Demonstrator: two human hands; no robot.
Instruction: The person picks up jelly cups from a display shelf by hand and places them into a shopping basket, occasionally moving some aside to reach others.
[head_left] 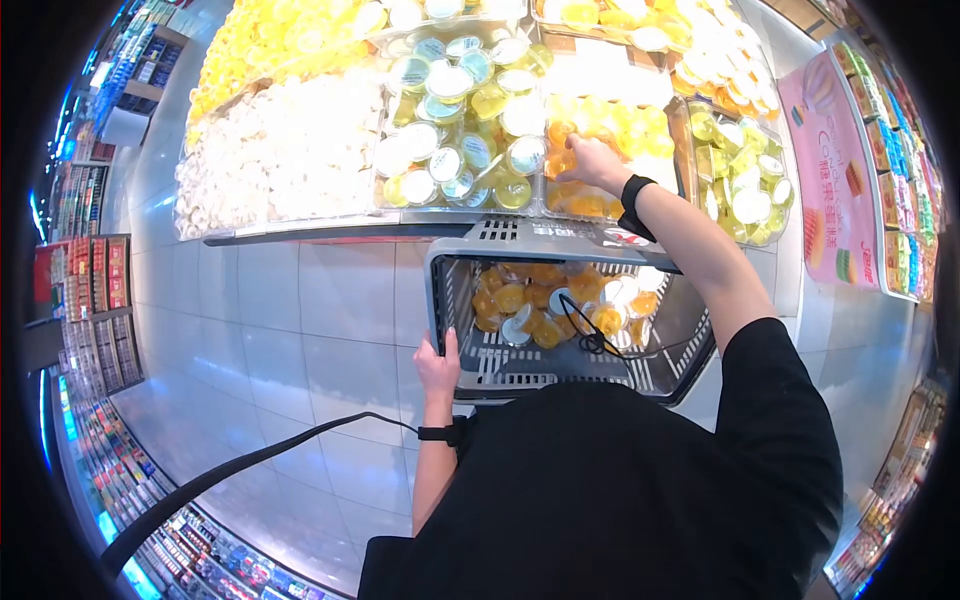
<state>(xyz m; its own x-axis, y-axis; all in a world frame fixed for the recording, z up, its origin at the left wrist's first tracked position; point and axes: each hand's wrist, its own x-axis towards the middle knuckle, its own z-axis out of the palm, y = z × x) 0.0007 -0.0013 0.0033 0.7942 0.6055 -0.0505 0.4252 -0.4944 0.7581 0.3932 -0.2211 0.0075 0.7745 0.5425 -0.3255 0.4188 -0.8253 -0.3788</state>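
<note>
My left hand (438,368) is closed around the left rim of a grey plastic shopping basket (575,238). Orange jelly cups (547,332) with white and pale blue lids lie inside the basket, and a thin black cord (592,342) hangs over them. Beyond the basket, my right hand (592,162) reaches into a clear bin of yellow and orange jelly cups (580,205). Its thumb and fingers are bent around an orange cup there, partly lost among the others. Both wrists wear black bands.
Left of that bin stands a bin of green jelly cups (455,150), then a bin of white-wrapped pieces (280,150). More green cups (740,170) lie to the right. A pink sign panel (825,170) and stocked shelves (895,170) border the right side. A black strap (250,460) runs from my left wrist.
</note>
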